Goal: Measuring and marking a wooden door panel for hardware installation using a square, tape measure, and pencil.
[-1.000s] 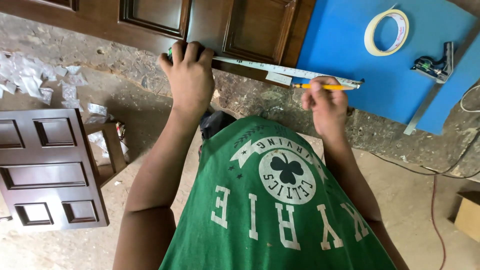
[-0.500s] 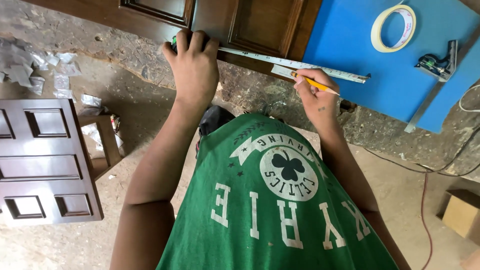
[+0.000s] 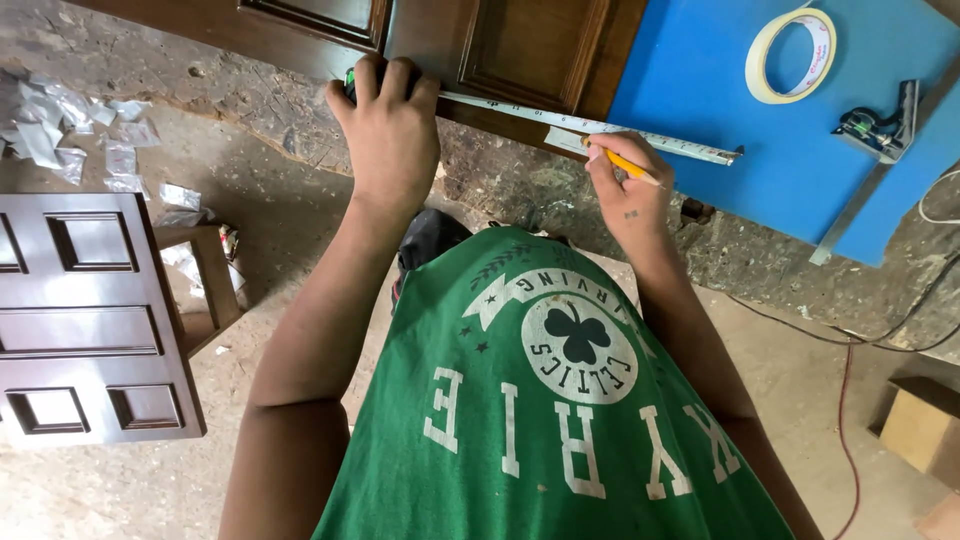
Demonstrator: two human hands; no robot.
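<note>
A dark brown panelled wooden door (image 3: 520,50) lies flat at the top of the view. A tape measure blade (image 3: 640,135) stretches along its near edge and out over a blue board (image 3: 700,90). My left hand (image 3: 390,135) presses down on the tape measure's case at the door's edge, which hides most of the case. My right hand (image 3: 630,190) grips a yellow pencil (image 3: 632,166) with its tip against the tape, near the door's right end. My green shirt fills the lower middle.
A roll of masking tape (image 3: 790,55) and a combination square (image 3: 880,130) lie on the blue board. A second brown panelled door (image 3: 90,320) rests on the dusty floor at the left, beside paper scraps (image 3: 60,130). Cables (image 3: 850,340) and a cardboard box (image 3: 925,425) are at the right.
My right hand has slid left along the tape with the pencil, toward the door's end. My left hand has stayed on the tape case. The view has shifted slightly downward.
</note>
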